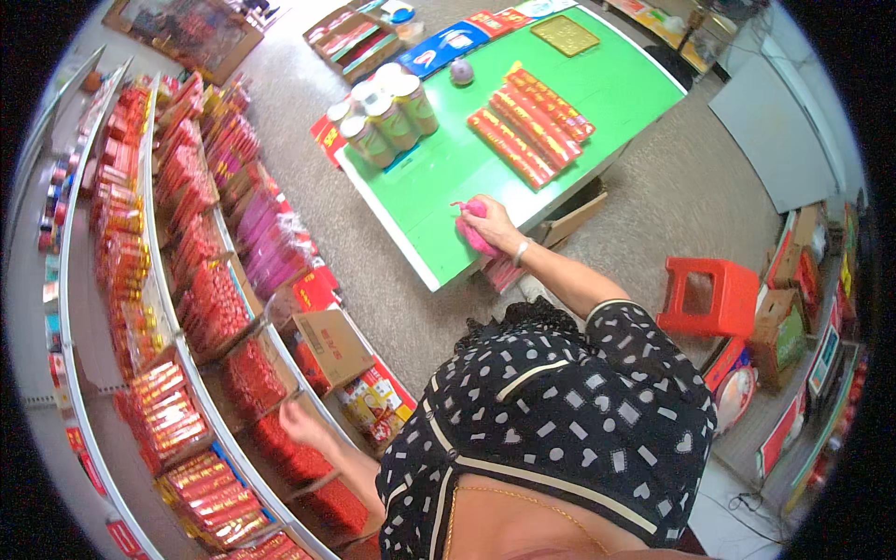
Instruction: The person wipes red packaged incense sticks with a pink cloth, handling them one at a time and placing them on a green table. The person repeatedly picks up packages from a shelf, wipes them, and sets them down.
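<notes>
My right hand (492, 222) is closed around a bright pink cloth (477, 238) at the near edge of the green table (434, 196). My left hand (301, 422) is over the shelves at the left, above a box of red packaged goods (290, 451); it is blurred, and whether it holds anything cannot be told. Farther up the table lie red and gold wrapped rolls (535, 129). Several cans with white lids (385, 112) stand together at the table's left side. A small purple round object (461, 71) and a gold tray (565, 36) are near the far side.
Curved-looking shelves (171, 308) packed with red and gold goods run along the left. A cardboard box (334, 348) sits at the shelf's edge. On the right is a red plastic stool (708, 297), with more stocked shelves beyond. An open drawer (574, 213) juts from under the table.
</notes>
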Motion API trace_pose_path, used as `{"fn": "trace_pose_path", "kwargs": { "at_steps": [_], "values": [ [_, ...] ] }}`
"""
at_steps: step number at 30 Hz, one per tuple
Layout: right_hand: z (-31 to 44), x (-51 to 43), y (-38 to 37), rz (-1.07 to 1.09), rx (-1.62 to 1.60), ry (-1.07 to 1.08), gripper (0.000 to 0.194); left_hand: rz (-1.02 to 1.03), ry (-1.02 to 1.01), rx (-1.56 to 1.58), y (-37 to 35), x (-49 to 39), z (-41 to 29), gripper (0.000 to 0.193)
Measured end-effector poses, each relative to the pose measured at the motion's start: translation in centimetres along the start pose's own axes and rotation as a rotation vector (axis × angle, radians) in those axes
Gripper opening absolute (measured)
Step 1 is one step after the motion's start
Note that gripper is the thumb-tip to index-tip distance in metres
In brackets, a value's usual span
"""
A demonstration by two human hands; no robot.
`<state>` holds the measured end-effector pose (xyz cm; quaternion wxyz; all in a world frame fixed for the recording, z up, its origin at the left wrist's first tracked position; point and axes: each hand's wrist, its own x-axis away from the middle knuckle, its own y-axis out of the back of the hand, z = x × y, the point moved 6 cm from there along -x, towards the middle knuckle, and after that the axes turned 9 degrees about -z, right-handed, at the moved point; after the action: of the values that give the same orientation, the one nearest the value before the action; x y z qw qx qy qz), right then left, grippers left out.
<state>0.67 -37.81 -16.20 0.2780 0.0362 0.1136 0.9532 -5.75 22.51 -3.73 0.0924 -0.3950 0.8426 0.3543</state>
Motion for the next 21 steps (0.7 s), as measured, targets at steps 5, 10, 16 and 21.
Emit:
{"fn": "trace_pose_path", "kwargs": {
  "at_steps": [5,10,16,21],
  "values": [
    [0.0,-1.0,13.0,-0.271,0.162,0.059,0.046,0.743,0.506,0.53,-22.7,11.5,-15.4,0.039],
    [-2.0,-3.3,17.7,-0.107,0.332,0.101,0.062,1.444,0.611,0.456,-35.9,28.1,-27.8,0.045],
    [-2.5,-2.8,16.8,-0.09,0.274,0.066,0.07,1.625,0.71,0.349,-43.7,38.2,-31.3,0.054],
    [-2.1,-3.6,16.9,0.036,0.122,-0.028,0.067,1.562,0.624,0.257,-45.7,38.6,-31.7,0.048]
  ]
}}
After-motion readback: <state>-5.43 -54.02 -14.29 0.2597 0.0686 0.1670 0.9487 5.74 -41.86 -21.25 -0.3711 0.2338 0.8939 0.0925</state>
